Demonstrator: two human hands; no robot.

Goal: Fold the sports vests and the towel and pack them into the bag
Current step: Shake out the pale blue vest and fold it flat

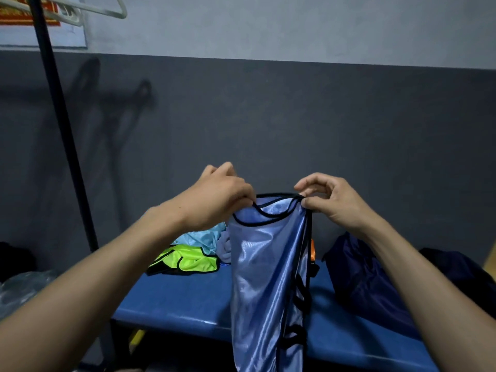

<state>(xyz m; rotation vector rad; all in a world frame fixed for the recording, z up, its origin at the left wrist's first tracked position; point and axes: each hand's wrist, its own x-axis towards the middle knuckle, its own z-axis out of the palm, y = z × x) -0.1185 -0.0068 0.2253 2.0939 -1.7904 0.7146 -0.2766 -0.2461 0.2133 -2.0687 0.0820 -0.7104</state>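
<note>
Both hands (220, 200) (332, 200) pinching raised blue vest (265, 264) — hiding orange item, neon vest (188, 260), dark bag (375, 277) on bench (174, 299)

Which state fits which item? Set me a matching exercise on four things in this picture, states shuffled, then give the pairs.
Items:
1. blue vest
2. yellow-green vest
3. dark bag
4. white hanger

States:
A. lies crumpled on the blue bench, far left
B. hangs at the top left, nothing on it
C. held up by its top edge, pinched by the left hand and right hand
D. slumped on the bench, right side

Pairs: 1-C, 2-A, 3-D, 4-B
</note>
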